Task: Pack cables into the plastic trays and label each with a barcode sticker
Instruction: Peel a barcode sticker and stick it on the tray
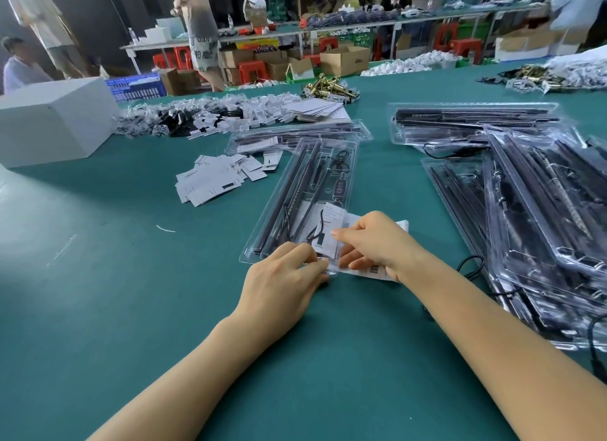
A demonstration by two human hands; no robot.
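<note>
A clear plastic tray (353, 164) lies lengthwise in front of me on the green table, holding black strips, a coiled cable and a small controller (339, 188). A white printed label (332, 225) sits on its near end. My left hand (284, 276) presses down on the tray's near edge. My right hand (374, 240) pinches a white barcode sticker sheet (374, 270) beside the label; the hand hides most of the sheet.
Stacks of filled clear trays (538, 217) crowd the right side, and another tray pile (473, 122) lies further back. Loose white cards (216, 181) lie to the left, a white box (52, 118) at far left, bagged parts (203, 115) behind. People stand beyond the table.
</note>
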